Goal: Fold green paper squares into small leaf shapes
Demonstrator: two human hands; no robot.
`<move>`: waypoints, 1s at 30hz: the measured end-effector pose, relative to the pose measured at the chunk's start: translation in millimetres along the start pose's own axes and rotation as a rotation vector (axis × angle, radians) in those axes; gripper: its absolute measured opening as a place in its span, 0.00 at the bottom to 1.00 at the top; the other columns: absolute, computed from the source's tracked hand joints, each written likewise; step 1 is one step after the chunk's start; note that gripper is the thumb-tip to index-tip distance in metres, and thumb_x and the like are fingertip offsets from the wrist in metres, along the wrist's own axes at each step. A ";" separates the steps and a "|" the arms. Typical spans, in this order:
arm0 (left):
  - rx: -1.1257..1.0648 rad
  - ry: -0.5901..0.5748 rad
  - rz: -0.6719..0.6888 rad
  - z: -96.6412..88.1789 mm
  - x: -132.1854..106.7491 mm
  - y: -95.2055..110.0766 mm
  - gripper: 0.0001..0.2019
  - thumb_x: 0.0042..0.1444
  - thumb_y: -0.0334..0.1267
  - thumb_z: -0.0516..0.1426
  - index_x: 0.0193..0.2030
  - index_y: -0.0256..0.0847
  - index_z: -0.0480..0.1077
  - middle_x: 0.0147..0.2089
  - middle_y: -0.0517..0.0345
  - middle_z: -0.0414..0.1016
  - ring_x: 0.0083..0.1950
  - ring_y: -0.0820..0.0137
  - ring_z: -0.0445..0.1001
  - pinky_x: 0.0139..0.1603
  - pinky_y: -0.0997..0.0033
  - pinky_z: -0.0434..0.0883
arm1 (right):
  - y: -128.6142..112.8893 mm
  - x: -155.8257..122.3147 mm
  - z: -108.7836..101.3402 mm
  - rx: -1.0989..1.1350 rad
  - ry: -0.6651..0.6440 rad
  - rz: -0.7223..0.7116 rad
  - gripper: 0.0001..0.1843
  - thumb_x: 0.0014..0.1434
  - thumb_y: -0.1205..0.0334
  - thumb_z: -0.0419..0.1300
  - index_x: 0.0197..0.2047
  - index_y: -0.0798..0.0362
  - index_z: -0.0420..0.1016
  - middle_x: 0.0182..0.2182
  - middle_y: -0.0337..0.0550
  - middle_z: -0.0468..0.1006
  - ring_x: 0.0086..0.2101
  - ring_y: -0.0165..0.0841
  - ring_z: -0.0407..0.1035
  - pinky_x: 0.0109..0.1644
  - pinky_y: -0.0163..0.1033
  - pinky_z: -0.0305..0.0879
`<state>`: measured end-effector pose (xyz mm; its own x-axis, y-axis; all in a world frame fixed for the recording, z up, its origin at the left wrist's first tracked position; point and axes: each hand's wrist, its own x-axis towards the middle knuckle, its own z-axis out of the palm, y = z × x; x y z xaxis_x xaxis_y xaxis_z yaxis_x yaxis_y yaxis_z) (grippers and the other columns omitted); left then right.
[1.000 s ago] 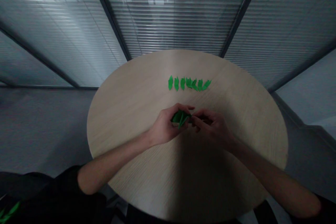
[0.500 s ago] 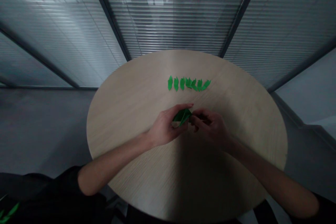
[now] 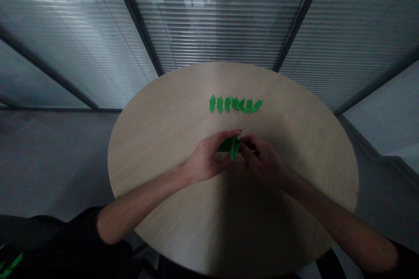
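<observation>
A folded piece of green paper is held between my two hands, above the middle of the table. My left hand curves around it from the left, thumb below and fingers above, closed on it. From the right, my right hand pinches the paper's right end; its fingertips are partly in shadow. Beyond the hands lies a row of several small folded green paper pieces, leaf-like in shape, some touching one another toward the right.
The round wooden table fills the centre. Behind its far edge stand glass panels with blinds and dark frames. Something green shows at the lower left against dark cloth.
The green paper's lower flap has swung to the right and now points more straight down. My right fingers have shifted slightly; my left hand has hardly moved.
</observation>
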<state>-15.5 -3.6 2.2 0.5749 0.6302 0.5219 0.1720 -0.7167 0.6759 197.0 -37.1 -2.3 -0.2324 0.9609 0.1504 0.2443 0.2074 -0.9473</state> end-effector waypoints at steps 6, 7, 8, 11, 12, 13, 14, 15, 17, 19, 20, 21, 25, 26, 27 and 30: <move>0.014 -0.012 0.002 -0.4 -0.1 0.8 0.31 0.59 0.28 0.61 0.70 0.42 0.65 0.67 0.42 0.76 0.66 0.58 0.79 0.67 0.56 0.77 | -1.4 -0.4 -0.5 -0.021 0.012 -0.004 0.16 0.70 0.48 0.62 0.45 0.52 0.82 0.27 0.38 0.79 0.20 0.26 0.69 0.25 0.34 0.68; 0.010 -0.010 0.007 -0.1 -0.3 0.5 0.32 0.58 0.27 0.61 0.70 0.42 0.65 0.68 0.43 0.76 0.66 0.58 0.78 0.67 0.56 0.77 | -2.0 -0.4 -0.4 -0.022 0.025 -0.003 0.16 0.70 0.47 0.63 0.43 0.52 0.82 0.26 0.37 0.78 0.20 0.27 0.69 0.25 0.34 0.68; 0.005 -0.009 0.012 0.2 -0.5 0.1 0.33 0.57 0.26 0.61 0.70 0.42 0.65 0.68 0.43 0.76 0.66 0.57 0.78 0.67 0.55 0.77 | -2.5 -0.5 -0.2 -0.017 0.037 0.000 0.16 0.69 0.47 0.64 0.43 0.52 0.83 0.25 0.37 0.77 0.20 0.27 0.69 0.25 0.34 0.68; 0.000 -0.009 0.021 0.9 -0.6 -0.4 0.34 0.56 0.26 0.61 0.70 0.42 0.66 0.67 0.42 0.76 0.66 0.56 0.79 0.66 0.53 0.77 | -4.2 -0.4 0.5 0.014 0.054 0.012 0.16 0.67 0.46 0.66 0.41 0.52 0.83 0.25 0.38 0.78 0.20 0.27 0.69 0.24 0.34 0.68; 0.004 -0.009 0.031 0.9 -0.3 -0.4 0.34 0.56 0.26 0.61 0.70 0.41 0.66 0.67 0.41 0.76 0.66 0.56 0.79 0.66 0.53 0.77 | -4.5 -0.3 0.7 0.023 0.060 0.013 0.16 0.67 0.47 0.66 0.41 0.52 0.83 0.26 0.38 0.78 0.20 0.27 0.69 0.24 0.34 0.68; 0.010 -0.011 0.045 0.8 0.0 -0.1 0.33 0.57 0.26 0.61 0.71 0.41 0.65 0.67 0.41 0.76 0.66 0.56 0.79 0.66 0.53 0.77 | -4.8 -0.3 0.8 0.030 0.063 0.013 0.15 0.66 0.48 0.66 0.40 0.52 0.83 0.26 0.38 0.79 0.20 0.27 0.69 0.24 0.34 0.68; 0.015 -0.013 0.059 0.7 0.3 0.2 0.33 0.57 0.27 0.61 0.71 0.41 0.65 0.67 0.40 0.76 0.66 0.56 0.78 0.66 0.52 0.78 | -4.8 -0.3 0.7 0.035 0.065 0.013 0.14 0.66 0.49 0.66 0.40 0.52 0.83 0.27 0.38 0.79 0.21 0.27 0.70 0.24 0.34 0.69; 0.019 -0.014 0.071 0.6 0.7 0.6 0.33 0.58 0.27 0.61 0.71 0.41 0.65 0.67 0.40 0.76 0.66 0.56 0.78 0.65 0.52 0.78 | -4.7 -0.3 0.6 0.039 0.067 0.012 0.14 0.66 0.49 0.66 0.39 0.51 0.82 0.27 0.38 0.79 0.21 0.27 0.70 0.24 0.33 0.69; 0.025 -0.018 0.087 0.7 1.4 1.5 0.34 0.58 0.28 0.61 0.72 0.42 0.64 0.67 0.40 0.76 0.66 0.56 0.78 0.65 0.52 0.78 | -3.9 -0.4 0.2 0.042 0.070 0.012 0.13 0.66 0.50 0.66 0.39 0.51 0.82 0.28 0.38 0.79 0.22 0.27 0.70 0.24 0.33 0.69; 0.028 -0.020 0.092 1.2 1.7 2.1 0.34 0.59 0.28 0.62 0.72 0.43 0.64 0.67 0.41 0.76 0.66 0.56 0.78 0.65 0.52 0.78 | -2.2 -0.5 -0.3 0.042 0.075 0.014 0.13 0.66 0.51 0.65 0.38 0.51 0.81 0.27 0.38 0.79 0.22 0.28 0.70 0.24 0.33 0.69; 0.027 -0.021 0.096 1.6 1.8 2.2 0.34 0.59 0.29 0.62 0.72 0.43 0.64 0.68 0.41 0.75 0.66 0.56 0.78 0.65 0.52 0.78 | -1.2 -0.6 -0.5 0.043 0.074 0.016 0.12 0.66 0.51 0.65 0.39 0.51 0.81 0.27 0.38 0.78 0.22 0.28 0.70 0.24 0.33 0.69; 0.027 -0.023 0.103 2.1 1.7 2.1 0.33 0.59 0.29 0.62 0.72 0.43 0.63 0.68 0.41 0.75 0.67 0.56 0.77 0.65 0.52 0.78 | -0.1 -0.7 -0.6 0.043 0.071 0.019 0.12 0.66 0.51 0.65 0.39 0.51 0.80 0.27 0.38 0.78 0.22 0.28 0.70 0.24 0.33 0.69; 0.048 -0.026 0.108 4.5 1.0 -0.1 0.34 0.60 0.29 0.62 0.73 0.43 0.62 0.69 0.40 0.74 0.68 0.56 0.76 0.67 0.52 0.77 | 3.3 -0.6 -0.4 0.027 0.050 0.012 0.11 0.68 0.53 0.63 0.43 0.51 0.81 0.29 0.38 0.79 0.22 0.27 0.71 0.25 0.32 0.70; 0.053 -0.019 0.104 5.0 0.9 -0.8 0.34 0.60 0.29 0.62 0.73 0.43 0.62 0.69 0.40 0.74 0.68 0.56 0.76 0.67 0.52 0.77 | 3.8 -0.6 -0.4 0.019 0.047 0.009 0.11 0.69 0.53 0.62 0.44 0.51 0.81 0.30 0.38 0.79 0.22 0.27 0.71 0.25 0.33 0.71; 0.055 -0.012 0.101 5.4 0.8 -1.3 0.34 0.60 0.29 0.63 0.73 0.43 0.62 0.69 0.40 0.74 0.68 0.56 0.76 0.67 0.53 0.77 | 4.0 -0.5 -0.4 0.012 0.044 0.006 0.11 0.69 0.53 0.62 0.45 0.51 0.81 0.30 0.38 0.79 0.23 0.27 0.71 0.25 0.33 0.71; 0.042 -0.016 0.106 5.6 0.8 -1.7 0.35 0.60 0.29 0.62 0.74 0.44 0.61 0.70 0.41 0.73 0.69 0.56 0.75 0.68 0.53 0.76 | 4.0 -0.2 -0.8 -0.027 0.059 -0.009 0.11 0.69 0.54 0.61 0.45 0.51 0.82 0.29 0.39 0.79 0.23 0.28 0.71 0.26 0.34 0.70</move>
<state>-10.8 -3.5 -1.4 0.6042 0.5455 0.5808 0.1429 -0.7913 0.5945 198.7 -36.3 -6.0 -0.1791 0.9679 0.1763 0.2682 0.2205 -0.9378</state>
